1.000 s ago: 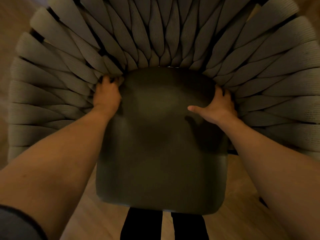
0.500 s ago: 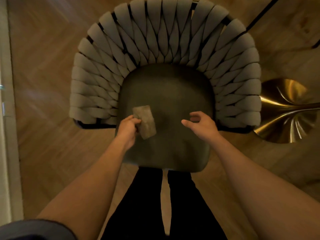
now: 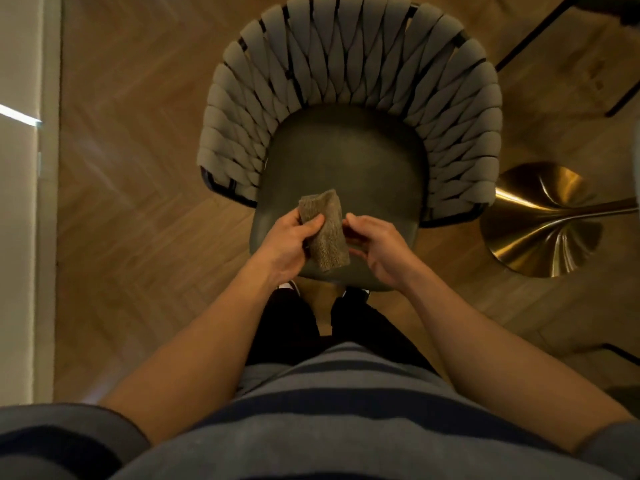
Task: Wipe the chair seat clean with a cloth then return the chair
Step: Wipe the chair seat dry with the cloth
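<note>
A chair with a dark seat and a grey woven backrest stands on the wooden floor right in front of me. A folded greyish-brown cloth hangs above the seat's front edge. My left hand pinches the cloth's upper left part between thumb and fingers. My right hand is at the cloth's right edge with its fingers curled; whether it holds the cloth I cannot tell.
A shiny golden table base stands on the floor just right of the chair. Thin dark furniture legs cross the top right corner. A pale wall or door frame runs down the left side. My legs and feet are under the seat's front.
Both hands left the back of the seat. The left hand lifted the cloth up off the seat, the right hand came to it, and my view rose away from the chair.
</note>
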